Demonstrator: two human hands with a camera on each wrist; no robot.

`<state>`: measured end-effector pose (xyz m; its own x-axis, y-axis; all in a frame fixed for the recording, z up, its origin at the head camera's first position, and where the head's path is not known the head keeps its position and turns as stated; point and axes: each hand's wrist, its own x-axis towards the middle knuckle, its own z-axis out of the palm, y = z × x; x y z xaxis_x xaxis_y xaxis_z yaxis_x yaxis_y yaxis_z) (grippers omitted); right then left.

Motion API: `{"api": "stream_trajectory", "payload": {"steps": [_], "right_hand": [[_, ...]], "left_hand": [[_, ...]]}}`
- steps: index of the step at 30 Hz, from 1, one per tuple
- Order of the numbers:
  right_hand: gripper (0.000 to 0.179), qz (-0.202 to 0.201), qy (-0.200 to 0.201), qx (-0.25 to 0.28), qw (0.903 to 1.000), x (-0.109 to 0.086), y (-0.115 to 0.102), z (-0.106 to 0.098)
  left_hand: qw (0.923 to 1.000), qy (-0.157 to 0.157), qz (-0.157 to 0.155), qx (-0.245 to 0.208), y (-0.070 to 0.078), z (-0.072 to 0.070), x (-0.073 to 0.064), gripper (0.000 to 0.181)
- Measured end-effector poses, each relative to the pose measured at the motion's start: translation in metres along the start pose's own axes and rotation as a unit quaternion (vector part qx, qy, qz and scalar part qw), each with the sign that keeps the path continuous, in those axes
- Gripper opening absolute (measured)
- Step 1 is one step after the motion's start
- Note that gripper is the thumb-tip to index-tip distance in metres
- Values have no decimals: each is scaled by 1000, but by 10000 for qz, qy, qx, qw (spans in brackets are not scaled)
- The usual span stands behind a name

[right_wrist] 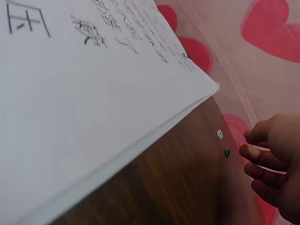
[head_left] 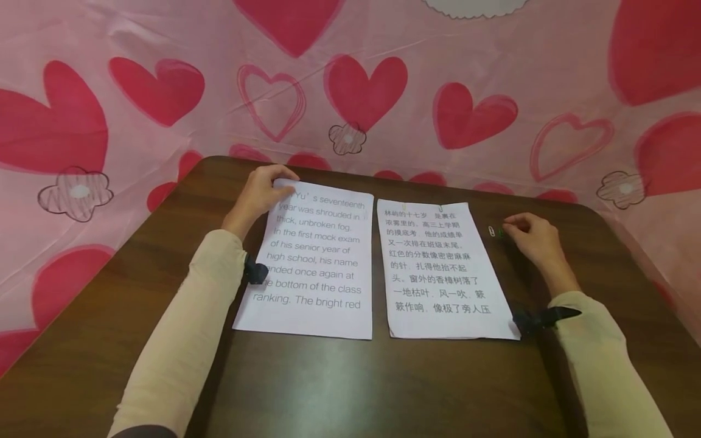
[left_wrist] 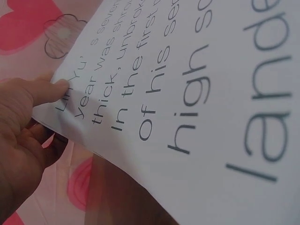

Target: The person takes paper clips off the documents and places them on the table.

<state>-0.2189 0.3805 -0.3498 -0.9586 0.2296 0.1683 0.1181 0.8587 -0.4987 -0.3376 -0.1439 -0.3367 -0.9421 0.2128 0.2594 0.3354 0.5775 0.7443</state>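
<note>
My left hand [head_left: 261, 196] pinches the top left corner of a stack of paper printed in English [head_left: 314, 267], thumb on top and fingers beneath, as the left wrist view shows. To its right lies a second stack, printed in Chinese [head_left: 438, 274], with a yellowish paper clip [head_left: 403, 207] and a dark green paper clip [head_left: 440, 208] on its top edge. My right hand [head_left: 533, 240] hovers right of that stack, fingers loosely bent and holding nothing. Close to its fingertips are a white paper clip [right_wrist: 219, 134] and a green paper clip [right_wrist: 227, 153] on the table.
Both stacks lie on a dark brown wooden table [head_left: 306, 389] with rounded far corners. Behind it hangs a pink cloth [head_left: 378, 36] with red hearts. A dark camera strap [head_left: 547, 317] on the right wrist overlaps the Chinese stack's lower right corner.
</note>
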Motion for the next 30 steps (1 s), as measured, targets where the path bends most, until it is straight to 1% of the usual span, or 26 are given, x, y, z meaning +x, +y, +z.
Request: {"api": "stream_trajectory", "payload": {"steps": [6,13,19,22,26,30], "right_hand": [[39,-222,123,88,9996,3,-10,0],[37,-325,93,159,9993,4,-20,2],[38,-330,-6,223,9992,5,-24,2],[39,-307,-24,223,9993,5,-26,3],[39,-309,-39,221,9993,5,-28,3],[40,-289,-94,229,9993,4,-29,4]], "left_hand": [[9999,22,28,101,-1,1,1,26],[9999,42,15,124,0,1,3,26],[9996,145,154,207,0,0,4,24],[9992,246,207,228,1,0,4,23],[9985,412,334,147,2,2,4,21],[9984,382,402,109,6,5,5,21]]}}
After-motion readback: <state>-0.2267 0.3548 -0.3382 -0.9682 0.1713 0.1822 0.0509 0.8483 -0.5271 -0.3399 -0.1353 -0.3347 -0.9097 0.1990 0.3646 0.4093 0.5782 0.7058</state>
